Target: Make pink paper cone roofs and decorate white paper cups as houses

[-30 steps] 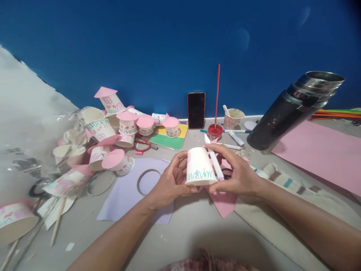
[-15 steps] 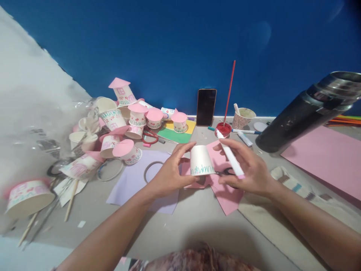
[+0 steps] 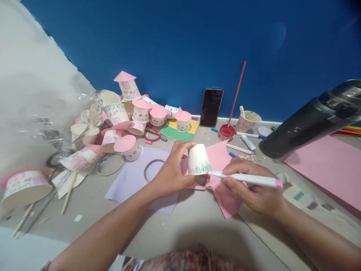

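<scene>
A white paper cup (image 3: 199, 159) with a green zigzag line along its rim is upside down in my left hand (image 3: 172, 169), thumb and fingers around its left side. My right hand (image 3: 254, 186) pinches a white marker (image 3: 251, 178) with a pink end. The marker's tip points left and is at the cup's lower right edge; whether it touches is too small to tell. Beneath the cup lie cut pieces of pink paper (image 3: 218, 156). A purple sheet (image 3: 128, 184) with a ring (image 3: 149, 165) on it is left of my left hand.
Decorated cups with pink paper tops (image 3: 128, 88) crowd the left side. A phone (image 3: 211, 108) leans on the blue wall. Behind my right hand are a red jar (image 3: 226, 131) with a stick and a patterned cup (image 3: 248, 120). A dark flask (image 3: 299, 120) leans at right.
The marker has turned from steeply tilted to nearly level, its tip now beside the cup's edge. My right hand has moved slightly right and down. The view has shifted a little.
</scene>
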The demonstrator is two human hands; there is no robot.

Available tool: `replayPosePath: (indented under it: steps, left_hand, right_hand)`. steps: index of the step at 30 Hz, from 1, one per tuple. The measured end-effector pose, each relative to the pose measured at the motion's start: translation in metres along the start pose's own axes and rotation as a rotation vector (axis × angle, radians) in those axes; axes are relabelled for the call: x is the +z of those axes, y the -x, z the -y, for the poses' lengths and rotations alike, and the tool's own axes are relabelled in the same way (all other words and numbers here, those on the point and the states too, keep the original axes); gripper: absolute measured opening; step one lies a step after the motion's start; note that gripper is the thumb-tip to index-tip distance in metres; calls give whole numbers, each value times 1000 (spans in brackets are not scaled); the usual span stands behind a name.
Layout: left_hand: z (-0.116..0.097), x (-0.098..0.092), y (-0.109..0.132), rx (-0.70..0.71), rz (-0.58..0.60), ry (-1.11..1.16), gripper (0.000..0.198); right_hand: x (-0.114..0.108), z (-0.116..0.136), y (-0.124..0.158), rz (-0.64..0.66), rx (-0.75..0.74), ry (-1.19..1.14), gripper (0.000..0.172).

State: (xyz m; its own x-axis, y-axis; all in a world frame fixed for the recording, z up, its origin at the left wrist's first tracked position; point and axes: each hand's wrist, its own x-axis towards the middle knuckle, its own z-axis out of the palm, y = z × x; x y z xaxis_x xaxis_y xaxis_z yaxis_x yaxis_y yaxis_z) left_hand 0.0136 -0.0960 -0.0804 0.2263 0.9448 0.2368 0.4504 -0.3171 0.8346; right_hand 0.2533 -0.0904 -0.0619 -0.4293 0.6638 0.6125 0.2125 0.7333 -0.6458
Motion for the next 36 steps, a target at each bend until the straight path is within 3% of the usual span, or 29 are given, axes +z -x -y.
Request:
replayPosePath:
  steps: [19, 36]
  left_hand:
    - [-6, 3, 1, 43, 15, -109, 70]
    - [-7, 2, 0, 14, 17, -51, 69]
  right_hand:
    - [3, -1, -6, 94, -123, 44, 11]
    - [1, -6, -1, 27, -4, -7, 14]
